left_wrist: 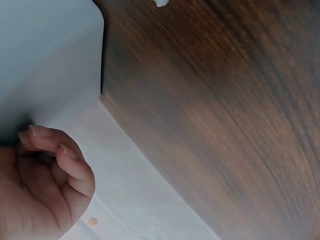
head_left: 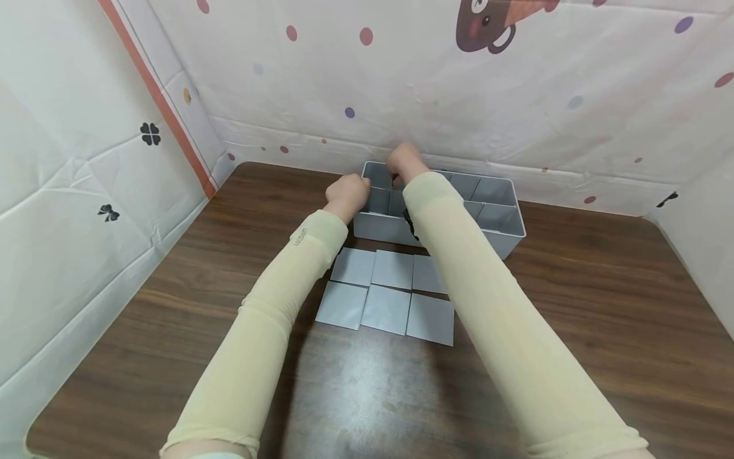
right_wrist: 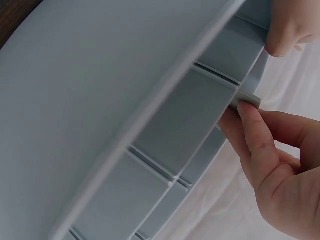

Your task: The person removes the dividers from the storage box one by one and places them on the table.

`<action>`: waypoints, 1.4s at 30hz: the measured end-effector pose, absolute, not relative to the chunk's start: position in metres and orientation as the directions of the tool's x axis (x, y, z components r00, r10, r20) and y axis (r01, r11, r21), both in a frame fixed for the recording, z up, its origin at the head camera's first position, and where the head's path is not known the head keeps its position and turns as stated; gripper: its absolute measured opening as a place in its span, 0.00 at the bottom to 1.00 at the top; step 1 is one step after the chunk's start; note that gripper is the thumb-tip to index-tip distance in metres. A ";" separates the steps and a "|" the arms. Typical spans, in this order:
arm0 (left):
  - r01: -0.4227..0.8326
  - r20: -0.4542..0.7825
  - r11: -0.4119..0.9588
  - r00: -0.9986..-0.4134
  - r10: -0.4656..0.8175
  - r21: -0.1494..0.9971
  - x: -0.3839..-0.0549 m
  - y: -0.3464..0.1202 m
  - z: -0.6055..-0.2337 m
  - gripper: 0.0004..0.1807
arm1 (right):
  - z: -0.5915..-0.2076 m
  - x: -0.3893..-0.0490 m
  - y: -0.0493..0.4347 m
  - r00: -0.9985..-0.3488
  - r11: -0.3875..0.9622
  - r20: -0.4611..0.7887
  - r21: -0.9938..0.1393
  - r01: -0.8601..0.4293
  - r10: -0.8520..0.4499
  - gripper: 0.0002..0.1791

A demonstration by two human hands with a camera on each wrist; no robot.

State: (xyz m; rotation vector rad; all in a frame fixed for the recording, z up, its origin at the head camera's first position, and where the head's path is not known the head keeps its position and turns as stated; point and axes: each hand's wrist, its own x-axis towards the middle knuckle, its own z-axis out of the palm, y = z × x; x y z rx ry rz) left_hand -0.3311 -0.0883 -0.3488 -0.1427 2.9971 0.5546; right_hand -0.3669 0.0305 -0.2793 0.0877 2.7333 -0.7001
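Observation:
A grey storage box (head_left: 381, 227) stands at the back of the table, split into compartments by a long divider and several short ones. At its left end my left hand (head_left: 348, 190) grips the box's wall, its fingers curled (left_wrist: 55, 185) against the outside in the left wrist view. My right hand (head_left: 406, 162) reaches into the back row. Between thumb and fingers it pinches a small divider panel (right_wrist: 248, 98), which meets the long divider (right_wrist: 200, 137) in the right wrist view. Most of that panel is hidden behind the long divider.
In front of the box, several flat grey square panels (head_left: 385, 310) lie in two rows on the brown wooden table (head_left: 579, 306). Right behind the box hangs a white dotted cloth (head_left: 321, 76). A small white piece (left_wrist: 161, 2) shows on the tabletop.

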 end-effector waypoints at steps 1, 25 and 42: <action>-0.106 -0.107 0.931 -0.992 -0.073 0.349 -0.331 -0.088 -0.349 0.27 | -0.279 -0.367 0.031 -0.950 0.879 -0.313 -0.458 0.131 -0.022 0.10; -0.048 -0.152 0.964 -0.988 -0.008 0.263 -0.332 -0.087 -0.344 0.22 | -0.267 -0.370 0.032 -0.938 0.908 -0.344 -0.407 0.104 -0.047 0.07; -0.111 -0.159 0.943 -0.985 -0.063 0.313 -0.330 -0.086 -0.342 0.28 | -0.259 -0.369 0.032 -0.943 0.905 -0.331 -0.414 0.101 -0.047 0.08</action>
